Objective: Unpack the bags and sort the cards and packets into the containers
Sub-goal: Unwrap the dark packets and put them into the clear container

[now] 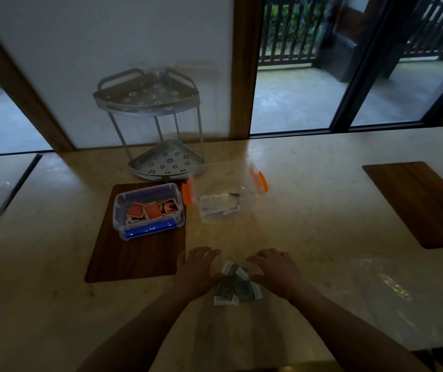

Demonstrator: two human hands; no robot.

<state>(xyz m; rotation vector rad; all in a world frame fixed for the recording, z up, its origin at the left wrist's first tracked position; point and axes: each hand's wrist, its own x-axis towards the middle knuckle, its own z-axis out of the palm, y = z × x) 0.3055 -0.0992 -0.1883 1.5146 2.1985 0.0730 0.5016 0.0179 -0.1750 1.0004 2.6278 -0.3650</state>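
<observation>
Nearest: both forearms reached in from 6 o'clock. Left hand [197,267] and right hand [275,267] lay flat w/ fingers spread, gripping nothing, flanking a small pile of dark packets [235,287] w/ white ends.

Judged step: gathering packets for sorting; next move prob needs scooping them up and carrying to the orange-clip container [225,194] at 12, already holding similar packets.

Blue-clip container [148,210] at 11 held orange cards [150,210]. Empty clear bag [392,288] lay at 3.

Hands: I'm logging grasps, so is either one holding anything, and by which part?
Nothing is held. The left hand and right hand lie open on the table, flanking the loose dark packets.
</observation>
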